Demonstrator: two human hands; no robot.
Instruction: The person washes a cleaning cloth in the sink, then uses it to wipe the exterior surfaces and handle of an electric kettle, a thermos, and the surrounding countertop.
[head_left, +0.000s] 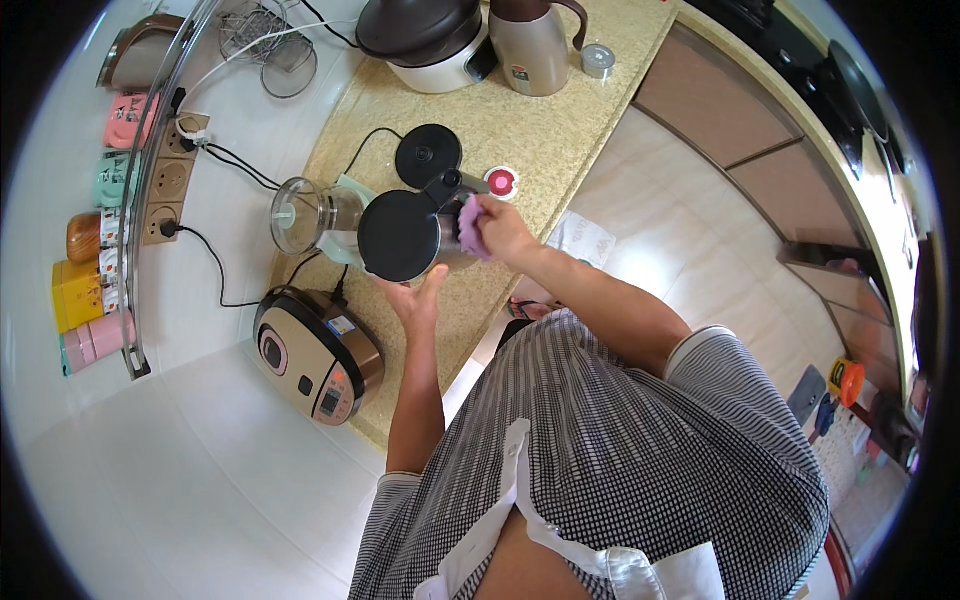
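Note:
My left hand (412, 301) grips the near side of an electric kettle (399, 235) with a smooth black top and a shiny metal side. Its hidden fingers pass behind the body. In my right hand (508, 231) is a scalloped purple cloth or sponge (471, 227), pressed against the kettle's side by the handle. Just beyond the kettle lies its round black power base (427, 156) with a cord. A glass-jar blender (341, 214) with a pale green body stands close by on the left. A small red and white round item (501, 183) lies past my right hand.
A rice cooker (319, 356) stands at the near left of the speckled countertop (450, 330). At the far end are a dark-lidded cooker (427, 37), a vacuum jug (529, 49) and a small metal tin (598, 60). Cords run to wall sockets (171, 180) below a rack (139, 225) of cups.

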